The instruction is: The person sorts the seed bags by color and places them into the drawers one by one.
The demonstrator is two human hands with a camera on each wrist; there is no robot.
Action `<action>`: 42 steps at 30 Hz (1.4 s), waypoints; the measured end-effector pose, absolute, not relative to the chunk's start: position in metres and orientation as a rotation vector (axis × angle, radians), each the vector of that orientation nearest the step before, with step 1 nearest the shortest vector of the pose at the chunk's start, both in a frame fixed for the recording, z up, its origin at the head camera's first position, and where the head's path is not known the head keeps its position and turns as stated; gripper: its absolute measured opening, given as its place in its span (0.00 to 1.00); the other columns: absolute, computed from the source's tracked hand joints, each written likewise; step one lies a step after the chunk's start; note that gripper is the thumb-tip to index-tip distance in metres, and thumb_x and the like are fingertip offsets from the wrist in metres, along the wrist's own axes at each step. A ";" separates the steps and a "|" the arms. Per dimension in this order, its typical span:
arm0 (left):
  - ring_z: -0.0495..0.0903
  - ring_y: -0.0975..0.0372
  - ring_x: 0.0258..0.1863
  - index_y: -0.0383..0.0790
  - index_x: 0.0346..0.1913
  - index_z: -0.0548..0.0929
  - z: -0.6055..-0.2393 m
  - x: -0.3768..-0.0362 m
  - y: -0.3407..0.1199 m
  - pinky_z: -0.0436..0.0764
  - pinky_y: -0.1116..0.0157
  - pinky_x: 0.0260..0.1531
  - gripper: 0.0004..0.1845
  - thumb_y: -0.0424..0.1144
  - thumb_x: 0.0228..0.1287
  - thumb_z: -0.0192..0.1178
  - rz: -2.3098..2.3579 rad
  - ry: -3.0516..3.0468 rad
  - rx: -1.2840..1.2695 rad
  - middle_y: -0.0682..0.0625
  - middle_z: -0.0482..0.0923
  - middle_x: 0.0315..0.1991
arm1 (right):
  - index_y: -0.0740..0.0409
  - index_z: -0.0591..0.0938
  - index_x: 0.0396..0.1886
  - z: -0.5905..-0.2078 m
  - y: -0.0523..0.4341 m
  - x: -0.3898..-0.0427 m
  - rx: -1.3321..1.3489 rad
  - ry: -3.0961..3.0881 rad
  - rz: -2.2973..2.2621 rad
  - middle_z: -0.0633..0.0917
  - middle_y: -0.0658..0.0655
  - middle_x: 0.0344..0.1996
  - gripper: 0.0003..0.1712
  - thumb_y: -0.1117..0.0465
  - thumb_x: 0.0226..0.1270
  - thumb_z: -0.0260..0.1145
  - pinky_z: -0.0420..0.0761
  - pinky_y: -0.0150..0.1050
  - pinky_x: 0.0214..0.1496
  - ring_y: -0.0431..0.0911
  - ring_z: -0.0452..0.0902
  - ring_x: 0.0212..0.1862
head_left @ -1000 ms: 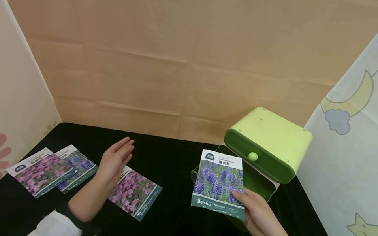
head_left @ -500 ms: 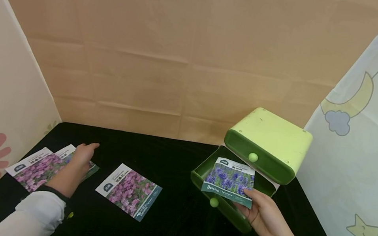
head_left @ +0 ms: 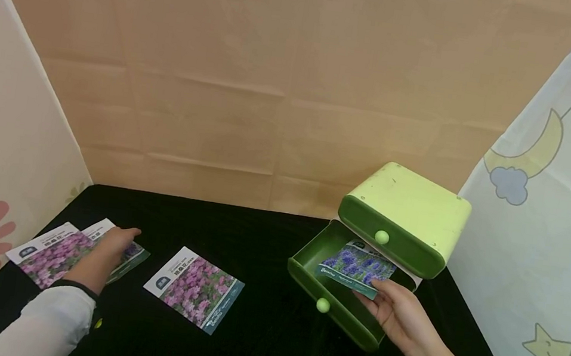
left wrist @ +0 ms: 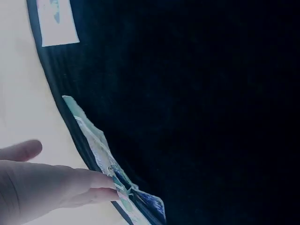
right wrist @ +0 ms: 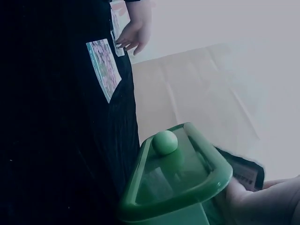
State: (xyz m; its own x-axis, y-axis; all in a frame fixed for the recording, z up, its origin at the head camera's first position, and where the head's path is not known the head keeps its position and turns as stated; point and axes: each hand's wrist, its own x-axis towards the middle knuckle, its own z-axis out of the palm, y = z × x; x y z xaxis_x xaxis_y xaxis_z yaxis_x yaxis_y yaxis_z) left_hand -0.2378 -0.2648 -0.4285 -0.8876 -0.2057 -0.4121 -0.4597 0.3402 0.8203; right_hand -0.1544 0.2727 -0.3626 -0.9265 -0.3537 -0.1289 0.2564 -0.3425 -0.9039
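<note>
My right hand point(head_left: 400, 313) pinches a purple-flower seed packet point(head_left: 355, 263) by its near right corner, thumb on top. The packet is tilted inside the pulled-out lower drawer point(head_left: 306, 271) of a green two-drawer box point(head_left: 413, 198). At the left, my left hand point(head_left: 112, 248) lies over a second purple-flower seed packet point(head_left: 101, 228), partly hiding it. In the left wrist view, the fingers point(left wrist: 96, 180) reach straight onto the packets while the thumb point(left wrist: 26, 150) stays apart. Beside it, a pink-flower seed packet point(head_left: 56, 253) overlaps that packet.
Another pink-flower seed packet point(head_left: 195, 289) lies alone on the black cloth point(head_left: 265, 247), between the left hand and the drawer. The box's upper drawer, with a round knob point(head_left: 382, 237), is pushed in. Patterned panels stand at both sides and a brown backdrop point(head_left: 283, 111) behind.
My right hand has lowered the purple-flower packet into the open drawer. My left hand has moved left from above the lone pink-flower packet onto the overlapping pair.
</note>
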 end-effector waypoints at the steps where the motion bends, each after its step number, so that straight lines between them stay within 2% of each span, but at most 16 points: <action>1: 0.37 0.30 0.71 0.11 0.67 0.36 -0.431 -0.240 -0.265 0.44 0.41 0.73 0.40 0.44 0.72 0.37 1.457 2.425 -0.586 0.18 0.33 0.69 | 0.62 0.60 0.61 -0.363 0.273 -0.155 -0.123 1.555 -2.286 0.82 0.49 0.49 0.16 0.66 0.78 0.46 0.78 0.32 0.60 0.37 0.80 0.53; 5: 0.32 0.25 0.68 0.06 0.64 0.36 -0.441 -0.251 -0.259 0.36 0.37 0.71 0.42 0.44 0.70 0.40 1.095 2.584 -0.619 0.12 0.31 0.65 | 0.72 0.48 0.68 -0.364 0.274 -0.160 -0.096 1.682 -2.202 0.80 0.47 0.48 0.26 0.68 0.77 0.43 0.77 0.26 0.58 0.34 0.78 0.52; 8: 0.25 0.26 0.68 0.07 0.63 0.29 -0.447 -0.256 -0.250 0.30 0.38 0.71 0.46 0.42 0.67 0.44 1.055 2.593 -0.741 0.13 0.23 0.65 | 0.76 0.40 0.71 -0.364 0.273 -0.162 -0.051 1.734 -2.159 0.78 0.45 0.47 0.32 0.68 0.76 0.42 0.78 0.25 0.53 0.32 0.76 0.49; 10: 0.22 0.27 0.68 0.08 0.63 0.25 -0.449 -0.258 -0.245 0.29 0.39 0.72 0.47 0.40 0.66 0.45 1.074 2.581 -0.820 0.14 0.19 0.66 | 0.76 0.38 0.71 -0.365 0.272 -0.163 -0.025 1.744 -2.143 0.77 0.45 0.47 0.34 0.69 0.76 0.42 0.78 0.25 0.51 0.31 0.75 0.48; 12: 0.20 0.28 0.68 0.10 0.63 0.22 -0.452 -0.258 -0.241 0.28 0.40 0.72 0.47 0.37 0.65 0.44 1.088 2.571 -0.868 0.16 0.16 0.66 | 0.74 0.42 0.71 -0.366 0.270 -0.163 0.014 1.767 -2.126 0.75 0.45 0.46 0.31 0.68 0.76 0.42 0.78 0.25 0.49 0.31 0.73 0.46; 13: 0.19 0.28 0.68 0.11 0.63 0.21 -0.453 -0.259 -0.239 0.28 0.40 0.72 0.47 0.37 0.65 0.44 1.091 2.566 -0.882 0.16 0.15 0.66 | 0.72 0.46 0.68 -0.366 0.270 -0.164 0.035 1.780 -2.114 0.72 0.46 0.45 0.27 0.68 0.76 0.41 0.76 0.25 0.49 0.31 0.71 0.44; 15: 0.16 0.29 0.68 0.12 0.63 0.18 -0.455 -0.260 -0.236 0.26 0.41 0.72 0.48 0.36 0.66 0.44 1.098 2.552 -0.905 0.18 0.12 0.65 | 0.70 0.54 0.56 -0.367 0.269 -0.163 0.057 1.761 -2.120 0.68 0.63 0.59 0.14 0.68 0.76 0.40 0.70 0.32 0.66 0.41 0.70 0.60; 16: 0.16 0.29 0.68 0.13 0.63 0.18 -0.455 -0.261 -0.236 0.26 0.41 0.72 0.48 0.36 0.67 0.44 1.093 2.547 -0.910 0.18 0.11 0.65 | 0.71 0.52 0.58 -0.367 0.269 -0.162 0.071 1.752 -2.121 0.60 0.71 0.66 0.16 0.68 0.76 0.39 0.64 0.36 0.73 0.47 0.63 0.68; 17: 0.15 0.30 0.68 0.13 0.63 0.17 -0.456 -0.262 -0.235 0.26 0.41 0.72 0.48 0.36 0.67 0.44 1.093 2.543 -0.921 0.18 0.10 0.65 | 0.72 0.49 0.60 -0.368 0.269 -0.162 0.081 1.735 -2.127 0.47 0.77 0.71 0.19 0.69 0.75 0.38 0.54 0.41 0.77 0.54 0.51 0.75; 18: 0.15 0.30 0.68 0.13 0.63 0.17 -0.456 -0.263 -0.234 0.26 0.41 0.72 0.48 0.36 0.67 0.44 1.092 2.540 -0.928 0.18 0.10 0.65 | 0.75 0.43 0.66 -0.368 0.269 -0.161 0.075 1.713 -2.134 0.31 0.76 0.73 0.25 0.69 0.75 0.37 0.44 0.46 0.79 0.59 0.36 0.78; 19: 0.15 0.30 0.68 0.13 0.62 0.17 -0.456 -0.264 -0.233 0.26 0.41 0.71 0.48 0.36 0.66 0.44 1.096 2.536 -0.935 0.19 0.10 0.65 | 0.76 0.37 0.68 -0.367 0.268 -0.160 0.080 1.697 -2.141 0.19 0.72 0.70 0.30 0.69 0.75 0.37 0.36 0.50 0.78 0.62 0.23 0.76; 20: 0.15 0.30 0.68 0.14 0.63 0.17 -0.456 -0.265 -0.233 0.25 0.41 0.71 0.48 0.36 0.66 0.44 1.106 2.532 -0.946 0.19 0.10 0.65 | 0.74 0.24 0.70 -0.367 0.268 -0.160 0.073 1.676 -2.151 0.14 0.66 0.68 0.38 0.70 0.75 0.36 0.29 0.54 0.76 0.63 0.13 0.72; 21: 0.15 0.30 0.68 0.14 0.63 0.16 -0.456 -0.265 -0.233 0.25 0.41 0.71 0.48 0.35 0.66 0.44 1.111 2.531 -0.951 0.19 0.09 0.65 | 0.69 0.16 0.67 -0.366 0.268 -0.159 0.072 1.677 -2.153 0.13 0.66 0.67 0.42 0.70 0.75 0.36 0.29 0.54 0.76 0.63 0.12 0.71; 22: 0.15 0.30 0.68 0.14 0.63 0.17 -0.456 -0.265 -0.232 0.25 0.41 0.71 0.48 0.35 0.66 0.44 1.113 2.532 -0.954 0.19 0.09 0.65 | 0.65 0.12 0.64 -0.366 0.268 -0.159 0.073 1.679 -2.152 0.12 0.66 0.67 0.44 0.70 0.75 0.36 0.28 0.54 0.76 0.63 0.12 0.71; 33: 0.17 0.29 0.69 0.13 0.66 0.23 -0.461 -0.269 -0.223 0.27 0.40 0.71 0.46 0.31 0.62 0.45 1.151 2.590 -0.984 0.18 0.14 0.66 | 0.62 0.13 0.66 -0.360 0.264 -0.156 0.157 1.783 -2.140 0.13 0.62 0.69 0.43 0.67 0.77 0.37 0.28 0.51 0.78 0.60 0.12 0.72; 42: 0.24 0.28 0.70 0.15 0.69 0.31 -0.455 -0.277 -0.191 0.33 0.36 0.71 0.41 0.30 0.65 0.44 1.156 2.680 -0.783 0.16 0.22 0.68 | 0.64 0.15 0.67 -0.362 0.264 -0.155 0.152 1.752 -2.164 0.17 0.66 0.70 0.43 0.68 0.76 0.37 0.29 0.50 0.78 0.60 0.14 0.73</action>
State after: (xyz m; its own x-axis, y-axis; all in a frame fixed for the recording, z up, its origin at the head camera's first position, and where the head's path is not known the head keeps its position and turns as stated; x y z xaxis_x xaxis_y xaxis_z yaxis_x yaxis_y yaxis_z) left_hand -0.2772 -0.1912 -0.4550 -0.8593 -0.4122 -0.3029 -0.5032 0.5746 0.6455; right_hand -0.1554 0.2645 -0.3622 -0.9327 -0.2016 -0.2991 0.3345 -0.1734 -0.9263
